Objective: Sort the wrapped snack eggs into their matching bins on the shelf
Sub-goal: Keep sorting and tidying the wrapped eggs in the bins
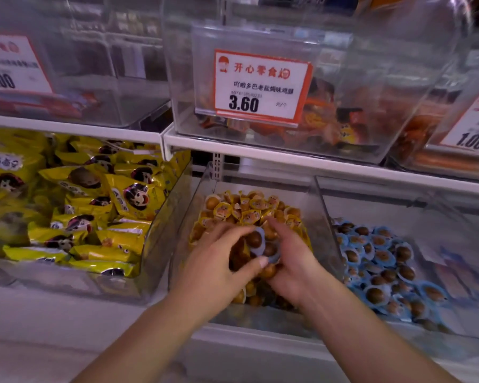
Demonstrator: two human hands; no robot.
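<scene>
Both hands meet over the middle bin [320,205], and between them sit two blue-wrapped eggs [262,244], brown eggs in pale blue wrappers, one above the other. The left hand [219,268] curls its fingers and thumb round the upper egg and a cluster of brown eggs under its palm; its grip is closed on them. The right hand [292,258] has its index finger along the top of the blue wrappers and its thumb tucked beneath the lower one, so its grip pinches the blue-wrapped eggs from the other side. Below and behind both hands lie the yellow-wrapped eggs [249,210] that fill this clear bin. Just to the right of the right hand, past a clear wall, the right bin [415,208] holds a heap of blue-wrapped eggs of the same kind [382,261]. To the left of the left hand, a further bin [163,236] is packed with yellow snack packets [100,200]. Above the hands runs a white shelf [288,158] carrying a clear box [398,111] of orange packets, with a price tag [260,84] reading 3.60 on its front
</scene>
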